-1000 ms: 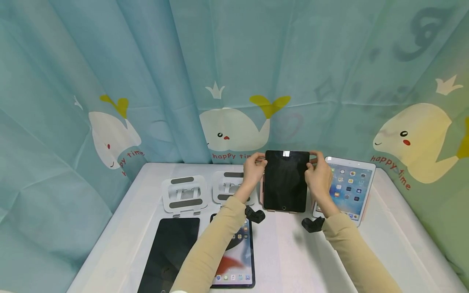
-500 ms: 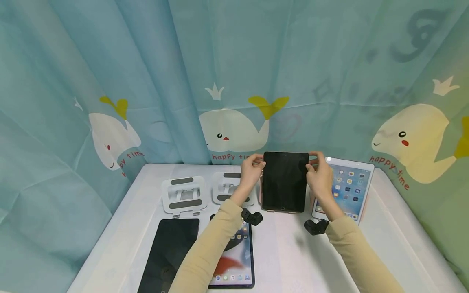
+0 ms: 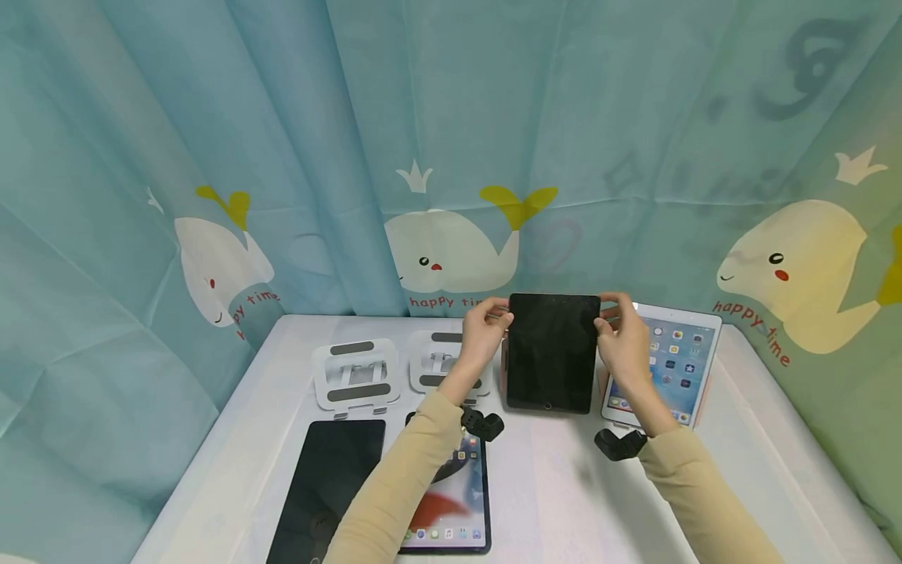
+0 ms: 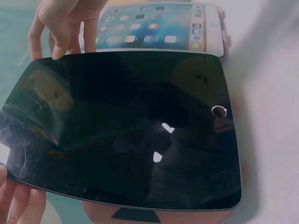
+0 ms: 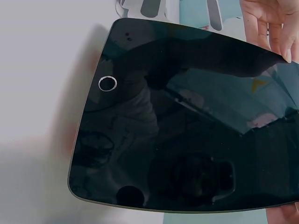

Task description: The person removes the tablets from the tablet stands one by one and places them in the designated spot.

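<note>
Both hands hold a black-fronted tablet (image 3: 552, 352) upright, its screen dark and its round home button at the lower edge. My left hand (image 3: 482, 337) pinches the upper left side, thumb on the front and fingers behind. At the upper right side my right hand (image 3: 623, 338) grips it the same way. Behind the tablet, a pink stand (image 4: 103, 213) with a dark pad shows past its edge in the left wrist view; most of it is hidden. To the right, a white tablet (image 3: 669, 364) with a lit home screen leans on another pink support.
Two white folding stands (image 3: 358, 392) with grey pads sit at the back left. Nearer lie a large dark tablet (image 3: 331, 478) and a tablet with a lit screen (image 3: 454, 513), partly under the left sleeve (image 3: 402, 486). A curtain (image 3: 451, 141) with whales hangs behind the white table (image 3: 543, 486).
The held tablet has come slightly lower and nearer, and its lower edge now covers the stand's ledge that showed before. My right hand has shifted a little to the right.
</note>
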Demonstrator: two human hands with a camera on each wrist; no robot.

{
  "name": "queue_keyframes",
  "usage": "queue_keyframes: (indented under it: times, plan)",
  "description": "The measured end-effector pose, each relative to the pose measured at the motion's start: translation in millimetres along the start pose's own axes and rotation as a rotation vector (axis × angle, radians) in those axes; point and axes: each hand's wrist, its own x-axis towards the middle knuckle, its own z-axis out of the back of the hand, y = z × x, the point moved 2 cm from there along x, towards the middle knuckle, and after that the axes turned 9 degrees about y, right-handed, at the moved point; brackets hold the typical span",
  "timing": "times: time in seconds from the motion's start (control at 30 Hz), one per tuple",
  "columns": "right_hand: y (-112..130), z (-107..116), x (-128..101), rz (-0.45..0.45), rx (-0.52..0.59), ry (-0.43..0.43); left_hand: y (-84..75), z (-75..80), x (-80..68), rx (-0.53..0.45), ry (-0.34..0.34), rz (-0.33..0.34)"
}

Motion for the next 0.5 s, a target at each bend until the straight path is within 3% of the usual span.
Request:
queue_keyframes:
  times: [0.5]
  plan:
    - [0,7,-19,-0.010,0.015,0.052,-0.4,1.8,-22.0,-0.014,0.019,-0.015]
